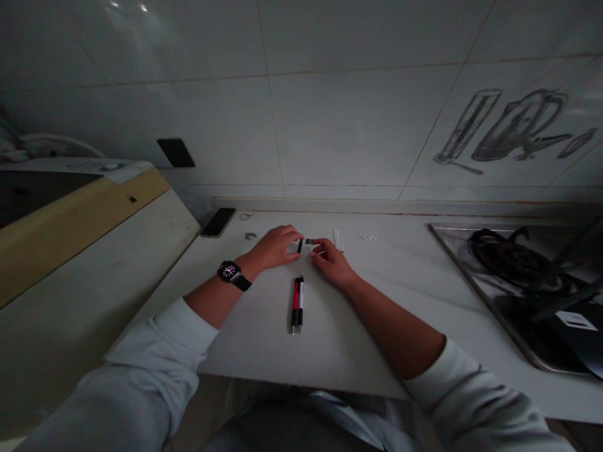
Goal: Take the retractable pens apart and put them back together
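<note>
My left hand (276,246), with a dark watch (230,272) on its wrist, pinches a small black pen piece (300,246) on the white counter (377,289). My right hand (331,258) pinches a small dark and reddish piece (311,241) just to its right. The two pieces are close together, nearly tip to tip. Two pens, one red and black (295,304) and one white and black (300,302), lie side by side on the counter just in front of my hands.
A white ridged part (338,239) and small white bits (369,238) lie behind my right hand. Small metal springs (250,235) and a phone (218,221) lie at the left. A gas hob (527,276) fills the right side. The tiled wall (339,125) stands behind.
</note>
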Demonstrator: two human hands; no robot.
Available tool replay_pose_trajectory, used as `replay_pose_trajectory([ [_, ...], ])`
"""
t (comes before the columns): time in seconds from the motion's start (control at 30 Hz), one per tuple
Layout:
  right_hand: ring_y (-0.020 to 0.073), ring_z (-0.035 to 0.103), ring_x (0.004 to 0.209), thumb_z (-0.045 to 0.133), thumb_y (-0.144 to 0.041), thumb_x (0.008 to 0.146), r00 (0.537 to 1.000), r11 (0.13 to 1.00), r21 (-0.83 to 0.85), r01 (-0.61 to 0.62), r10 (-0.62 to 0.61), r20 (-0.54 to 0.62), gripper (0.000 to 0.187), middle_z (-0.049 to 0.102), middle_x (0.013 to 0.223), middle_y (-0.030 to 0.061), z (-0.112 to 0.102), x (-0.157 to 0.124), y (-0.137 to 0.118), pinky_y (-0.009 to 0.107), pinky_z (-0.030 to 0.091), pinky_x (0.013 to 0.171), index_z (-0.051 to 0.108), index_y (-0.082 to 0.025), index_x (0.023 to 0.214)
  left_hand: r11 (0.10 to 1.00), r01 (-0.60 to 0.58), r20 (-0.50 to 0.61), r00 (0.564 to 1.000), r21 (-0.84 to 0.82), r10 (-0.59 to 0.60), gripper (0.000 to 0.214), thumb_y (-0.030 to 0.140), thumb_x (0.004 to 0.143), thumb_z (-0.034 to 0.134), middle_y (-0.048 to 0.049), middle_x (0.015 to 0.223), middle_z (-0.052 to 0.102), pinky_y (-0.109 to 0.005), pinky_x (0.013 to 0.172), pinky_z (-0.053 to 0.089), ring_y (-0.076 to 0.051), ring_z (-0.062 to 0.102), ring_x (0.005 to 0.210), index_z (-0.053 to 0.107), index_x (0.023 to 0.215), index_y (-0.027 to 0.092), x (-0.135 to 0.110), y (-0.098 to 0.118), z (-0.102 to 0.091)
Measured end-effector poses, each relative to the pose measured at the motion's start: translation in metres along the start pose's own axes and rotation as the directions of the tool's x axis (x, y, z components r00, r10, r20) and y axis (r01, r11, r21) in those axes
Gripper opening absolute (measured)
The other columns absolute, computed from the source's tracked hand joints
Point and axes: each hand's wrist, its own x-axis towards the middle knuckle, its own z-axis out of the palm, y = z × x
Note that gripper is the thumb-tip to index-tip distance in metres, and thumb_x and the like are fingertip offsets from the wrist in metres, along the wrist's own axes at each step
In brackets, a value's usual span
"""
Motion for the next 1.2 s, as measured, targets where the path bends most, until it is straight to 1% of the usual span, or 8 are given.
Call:
replay_pose_trajectory([
  [0.1, 0.0109, 0.06, 0.069, 0.059, -0.042, 0.09, 1.0, 0.999, -0.038, -0.007, 0.007, 0.001, 0.039, 0.064, 0.101, 0.0004, 0.001, 0.0, 0.002, 0.026, 0.049, 0.063, 0.054, -0.025, 0.124, 0.997, 0.068, -0.051, 0.997, 0.041, -0.066, 0.042, 0.032, 0.079, 0.081, -0.0091, 0.116, 0.064, -0.04, 0.099, 0.049, -0.026, 0.061, 0.109, 0.072, 0.118, 0.021, 0.004, -0.033, 0.001],
  [0.27, 0.0117, 0.06, 0.07, 0.059, -0.04, 0.09, 1.0, 0.996, -0.094, 0.013, -0.012, 0.013, 0.035, 0.067, 0.102, 0.0023, 0.0, -0.001, 0.001, 0.027, 0.049, 0.064, 0.058, -0.023, 0.121, 0.993, 0.102, 0.013, 0.995, 0.062, -0.103, 0.041, 0.037, 0.079, 0.079, -0.0097, 0.124, 0.064, -0.041, 0.106, 0.047, -0.027, 0.06, 0.115, 0.074, 0.118, 0.022, 0.007, -0.069, 0.017],
  [0.47, 0.0124, 0.06, 0.071, 0.06, -0.039, 0.09, 0.999, 0.992, -0.12, 0.031, -0.029, 0.02, 0.033, 0.068, 0.103, 0.0038, -0.001, -0.001, 0.001, 0.028, 0.049, 0.068, 0.06, -0.022, 0.118, 0.989, 0.129, 0.06, 0.989, 0.078, -0.134, 0.04, 0.041, 0.082, 0.075, -0.0098, 0.122, 0.066, -0.04, 0.104, 0.048, -0.027, 0.062, 0.113, 0.075, 0.117, 0.022, 0.006, -0.081, 0.031],
  [0.7, 0.0128, 0.06, 0.073, 0.06, -0.038, 0.09, 0.999, 0.991, -0.13, 0.039, -0.037, 0.012, 0.031, 0.068, 0.103, 0.0044, 0.0, -0.002, 0.001, 0.03, 0.049, 0.073, 0.062, -0.022, 0.117, 0.986, 0.169, 0.027, 0.985, 0.003, -0.169, 0.041, 0.04, 0.081, 0.073, -0.0102, 0.122, 0.065, -0.042, 0.107, 0.048, -0.027, 0.062, 0.115, 0.074, 0.118, 0.022, 0.002, -0.085, 0.033],
  [0.87, 0.0144, 0.061, 0.078, 0.06, -0.036, 0.091, 0.996, 0.979, -0.189, 0.08, -0.071, 0.053, 0.026, 0.069, 0.094, 0.0028, -0.003, -0.004, -0.001, 0.029, 0.048, 0.076, 0.066, -0.021, 0.112, 0.976, 0.181, -0.14, 0.97, -0.119, -0.197, 0.042, 0.038, 0.086, 0.069, -0.0108, 0.125, 0.064, -0.042, 0.111, 0.047, -0.025, 0.061, 0.119, 0.069, 0.124, 0.018, 0.001, -0.065, 0.01],
  [1.03, 0.013, 0.056, 0.067, 0.058, -0.031, 0.092, 0.97, 0.95, -0.252, 0.185, -0.136, 0.2, 0.02, 0.067, 0.079, -0.0004, -0.005, -0.014, -0.014, 0.026, 0.043, 0.068, 0.072, -0.02, 0.1, 0.955, 0.187, -0.277, 0.928, -0.231, -0.249, 0.027, 0.029, 0.093, 0.063, -0.0074, 0.122, 0.068, -0.041, 0.109, 0.048, -0.021, 0.062, 0.118, 0.068, 0.119, 0.021, 0.002, -0.013, -0.012],
  [1.1, 0.0132, 0.056, 0.067, 0.058, -0.028, 0.092, 0.95, 0.932, -0.275, 0.238, -0.163, 0.267, 0.018, 0.067, 0.078, -0.0004, -0.004, -0.02, -0.022, 0.025, 0.042, 0.068, 0.073, -0.02, 0.099, 0.923, 0.199, -0.295, 0.907, -0.329, -0.3, 0.026, 0.027, 0.094, 0.062, -0.0075, 0.12, 0.07, -0.039, 0.105, 0.051, -0.02, 0.064, 0.113, 0.067, 0.119, 0.021, 0.002, 0.007, -0.011],
  [1.2, 0.014, 0.059, 0.07, 0.058, -0.022, 0.091, 0.921, 0.898, -0.332, 0.289, -0.166, 0.353, 0.02, 0.071, 0.083, 0.0012, -0.002, -0.027, -0.035, 0.026, 0.043, 0.071, 0.075, -0.02, 0.101, 0.829, 0.226, -0.284, 0.866, -0.511, -0.411, 0.027, 0.028, 0.095, 0.06, -0.0087, 0.116, 0.071, -0.034, 0.095, 0.055, -0.018, 0.067, 0.105, 0.065, 0.12, 0.019, -0.002, 0.027, 0.006],
])
